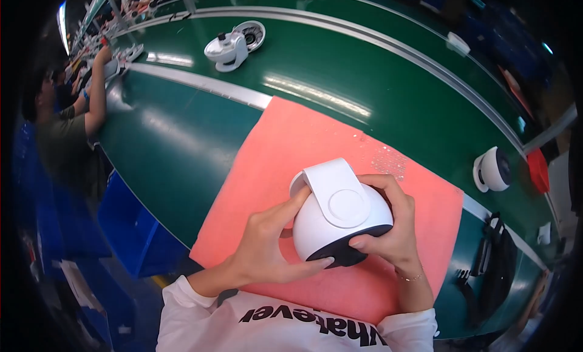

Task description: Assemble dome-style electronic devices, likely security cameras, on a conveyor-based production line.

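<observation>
Between my two hands is a round white device (310, 226) with a black face and a curved white stand arm, much like a small desk fan. Its black side is turned down toward me, and the stand arm with its round disc points up and away. My left hand (267, 240) grips the left side, thumb low by the black rim. On the right, my right hand (395, 224) wraps the body, with the thumb on the black face. Under them lies a pink foam mat (243, 200); a patch of small clear dots (388, 162) sits on its far part.
A green conveyor (364, 79) runs beyond the mat, carrying a partly open white unit (228, 51) and another white-and-black unit (493, 170). A red bin (537, 170) and a black bundle (495, 267) are at right. A blue bin (130, 224) and a co-worker (67, 127) are at left.
</observation>
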